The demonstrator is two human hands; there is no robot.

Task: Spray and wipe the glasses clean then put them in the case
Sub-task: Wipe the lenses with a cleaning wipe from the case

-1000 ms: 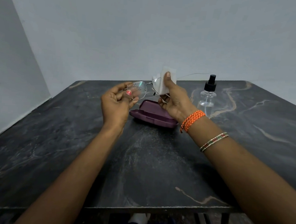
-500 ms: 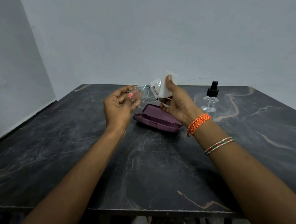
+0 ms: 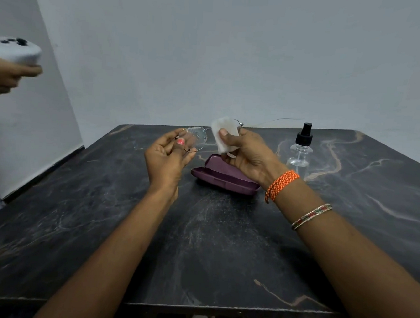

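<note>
Left hand (image 3: 168,156): raised above the table, fingers curled together w/ the tips pinched on the rim of the left lens of the glasses (image 3: 193,138). One painted nail shows at the lens edge. Right hand (image 3: 248,152): closed around a folded white cloth (image 3: 224,135), thumb pressed on its front face; the cloth covers the other lens, so that lens is hidden. A thin temple arm runs out to the right behind the cloth. The glasses are held in the air btwn both hands, above and just behind the case (image 3: 224,176).

The case, purple, lies open on the table (image 3: 210,245), partly behind the right wrist. Spray bottle (image 3: 301,150): clear body, black pump top, upright, near the case on its right, not touching it.

Change vs. 0.5 s ago: grip on the glasses and cloth is the same; the cloth sits a little more toward the camera. A second person's hand (image 3: 4,77) w/ a white object (image 3: 15,49) has come into view at the left edge.

Right forearm carries an orange woven band (image 3: 280,185) and a thin beaded bangle (image 3: 310,215).

Surface: dark marble-pattern top w/ pale veins, metal frame below. Room: plain grey-white walls meeting in a corner at the left
</note>
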